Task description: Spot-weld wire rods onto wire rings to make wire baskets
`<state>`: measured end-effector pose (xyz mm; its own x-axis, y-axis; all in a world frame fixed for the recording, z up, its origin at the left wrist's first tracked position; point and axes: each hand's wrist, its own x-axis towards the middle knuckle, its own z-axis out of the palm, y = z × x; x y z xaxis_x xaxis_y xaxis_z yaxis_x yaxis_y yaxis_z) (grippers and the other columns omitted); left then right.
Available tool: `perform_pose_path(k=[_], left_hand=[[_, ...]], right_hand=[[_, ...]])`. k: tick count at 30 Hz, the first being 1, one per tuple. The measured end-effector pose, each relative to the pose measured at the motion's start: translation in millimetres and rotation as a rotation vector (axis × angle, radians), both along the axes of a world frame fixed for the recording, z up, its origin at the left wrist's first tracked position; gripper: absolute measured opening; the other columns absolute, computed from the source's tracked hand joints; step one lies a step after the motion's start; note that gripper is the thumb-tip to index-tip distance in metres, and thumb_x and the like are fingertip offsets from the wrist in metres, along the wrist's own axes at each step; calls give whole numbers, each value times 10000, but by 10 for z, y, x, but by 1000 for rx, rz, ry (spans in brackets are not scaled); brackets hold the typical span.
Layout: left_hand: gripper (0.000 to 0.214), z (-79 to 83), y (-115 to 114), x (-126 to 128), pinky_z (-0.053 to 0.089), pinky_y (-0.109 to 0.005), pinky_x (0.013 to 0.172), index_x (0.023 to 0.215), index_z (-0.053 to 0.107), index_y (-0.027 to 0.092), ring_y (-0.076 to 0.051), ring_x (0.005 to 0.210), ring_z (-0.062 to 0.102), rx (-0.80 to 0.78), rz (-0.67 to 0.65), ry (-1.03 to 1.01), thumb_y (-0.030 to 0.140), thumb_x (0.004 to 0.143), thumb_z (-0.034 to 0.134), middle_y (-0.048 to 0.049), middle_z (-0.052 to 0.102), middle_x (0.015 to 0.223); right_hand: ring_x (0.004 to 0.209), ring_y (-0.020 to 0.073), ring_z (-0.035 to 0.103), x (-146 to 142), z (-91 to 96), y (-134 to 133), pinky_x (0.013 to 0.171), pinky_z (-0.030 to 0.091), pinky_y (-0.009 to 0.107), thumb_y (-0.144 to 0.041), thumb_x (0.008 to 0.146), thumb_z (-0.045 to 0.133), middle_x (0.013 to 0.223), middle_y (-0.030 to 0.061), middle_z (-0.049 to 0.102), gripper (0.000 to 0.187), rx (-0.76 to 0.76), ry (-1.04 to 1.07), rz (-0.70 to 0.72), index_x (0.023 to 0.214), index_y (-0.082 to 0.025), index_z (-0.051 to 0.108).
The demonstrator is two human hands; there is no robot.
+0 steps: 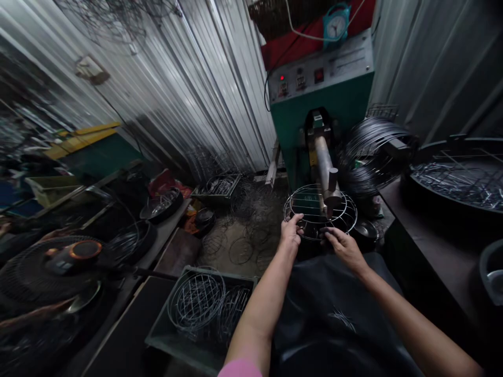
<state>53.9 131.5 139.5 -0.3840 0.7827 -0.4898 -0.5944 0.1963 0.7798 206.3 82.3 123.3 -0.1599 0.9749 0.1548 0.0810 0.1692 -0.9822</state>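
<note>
A green rectangular crate (176, 357) holds silvery wire grids (196, 301) near its left edge. The left hand (291, 231) curls closed on the near-left rim of a round silvery wire rack (306, 208), below a cylindrical grey metal arm (324, 157); the right hand (346, 247) pinches at the rack's near rim, any hold unclear.

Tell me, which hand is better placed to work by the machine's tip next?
Probably the right hand: its fingers look nearer the machine's tip. The left hand grips the round wire rack at its rim, so seems better for steadying.
</note>
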Motion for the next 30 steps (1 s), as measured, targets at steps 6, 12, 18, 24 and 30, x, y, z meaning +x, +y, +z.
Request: perform_pose_path(k=[6, 12, 18, 24, 30], left_hand=[[588, -38, -43, 135, 188, -146, 339, 885, 403, 196, -21, 386, 360, 149, 62, -5, 166, 447, 794, 94, 465, 586], [585, -70, -72, 206, 199, -131, 350, 894, 408, 201, -15, 424, 378, 189, 77, 13, 203, 462, 801, 87, 446, 631], [579, -66, -95, 243, 202, -125, 340, 905, 397, 208, -15, 410, 357, 183, 93, 4, 204, 485, 796, 89, 444, 625], [591, -76, -97, 278, 184, -129, 333, 879, 374, 211, -6, 390, 286, 176, 115, -29, 221, 471, 802, 97, 437, 608], [566, -62, -42, 280, 196, -136, 337, 856, 366, 212, -16, 395, 337, 148, 137, -15, 217, 488, 795, 95, 430, 616]], right_hand=[[536, 182, 573, 76, -102, 120, 497, 462, 277, -518, 803, 484, 634, 28, 623, 382, -3, -181, 21, 916, -195, 655], [536, 182, 583, 93, -70, 114, 485, 473, 275, -530, 803, 482, 657, 33, 627, 405, -21, -128, -18, 938, -185, 646], [548, 181, 597, 93, -93, 107, 518, 483, 279, -563, 807, 485, 676, 36, 631, 426, 15, -117, -76, 926, -184, 640], [539, 170, 594, 101, -45, 126, 504, 474, 267, -551, 808, 474, 691, 35, 631, 405, 23, -128, -92, 903, -187, 622], [535, 165, 589, 107, -13, 183, 555, 470, 276, -519, 816, 458, 669, 27, 622, 373, 58, -154, -109, 878, -183, 606]])
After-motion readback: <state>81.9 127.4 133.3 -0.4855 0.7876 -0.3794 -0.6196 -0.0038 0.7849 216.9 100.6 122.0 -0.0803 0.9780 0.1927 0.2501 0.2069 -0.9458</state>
